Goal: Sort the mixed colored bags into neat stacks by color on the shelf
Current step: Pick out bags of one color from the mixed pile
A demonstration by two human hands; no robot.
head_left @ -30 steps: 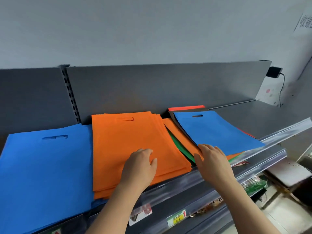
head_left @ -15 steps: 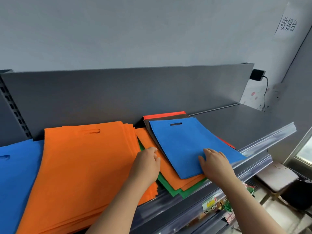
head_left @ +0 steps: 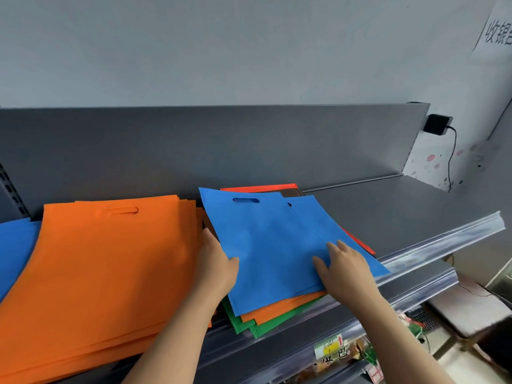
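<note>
**Hands.** Left hand [head_left: 217, 268]: at the left edge of the top blue bag [head_left: 266, 245], thumb lying on the fabric, fingers stretched along the edge. Whether any finger is tucked under the bag cannot be told. Right hand [head_left: 346, 273]: flat, fingers straight and slightly spread, pressing the same bag near its lower right corner. The 2 hands are apart, 1 at each side of the bag.

**Mixed pile.** Lies under both hands.
- Top blue bag: handle slot away from the person.
- 2nd blue bag [head_left: 318, 217]: directly beneath, offset beyond the right hand.
- Orange bags [head_left: 277, 309] and green bags [head_left: 273, 324]: edges showing at the near side, between the wrists.
- Red bag [head_left: 260, 187] and a dark brown piece [head_left: 293, 193]: showing at the far edge.

**Sorted stacks.**
- Orange stack [head_left: 110, 273]: just left of the left hand, touching its fingers, edges slightly fanned.
- Blue stack [head_left: 13, 245]: further left, partly out of view.

**Shelf.**
- Shelf [head_left: 401, 212]: grey, bare to the right of the right hand.
- Clear price rail [head_left: 443, 245]: along the front edge.
- Grey back panel [head_left: 221, 148]: beyond the hands.

**Surroundings.**
- Black adapter [head_left: 437, 124]: with its cord, on the wall far right.
- Paper sign [head_left: 498, 31]: above the adapter.
- Label [head_left: 329, 346] and packaged goods: on the lower shelf, below the right forearm.
- Stool [head_left: 465, 311]: lower right.
</note>
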